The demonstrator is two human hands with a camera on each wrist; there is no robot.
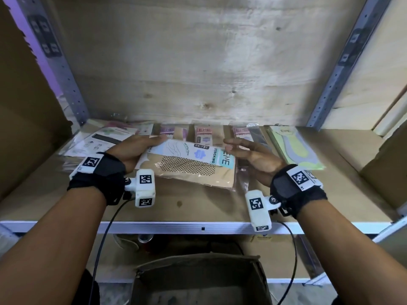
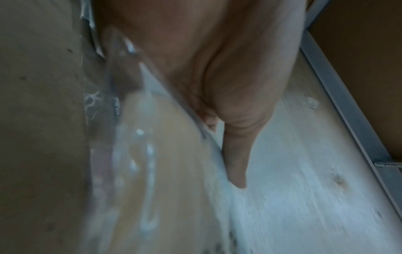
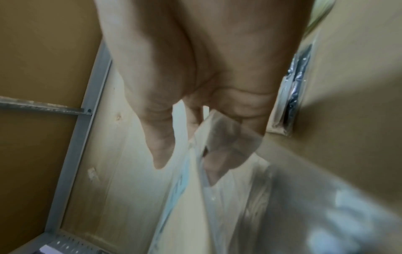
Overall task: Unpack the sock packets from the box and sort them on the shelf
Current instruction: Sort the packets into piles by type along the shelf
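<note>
A beige stocking packet (image 1: 189,164) with a white and light-blue label hangs tilted just above the shelf board (image 1: 198,208). My left hand (image 1: 152,143) grips its left end, thumb on top and fingers hidden underneath. My right hand (image 1: 236,146) is at the packet's right end with straight fingers. In the right wrist view the packet's clear plastic (image 3: 217,206) lies over those fingers, and the thumb (image 3: 161,151) stays apart on the other side. The left wrist view shows my thumb (image 2: 237,163) stretched along the blurred packet (image 2: 165,171).
Several sock packets lie in a row at the shelf's back (image 1: 203,134), with a pile at the left (image 1: 97,142) and a yellow-grey packet (image 1: 295,148) at the right. An open cardboard box (image 1: 198,280) stands below the shelf edge. Metal uprights (image 1: 72,91) flank the bay.
</note>
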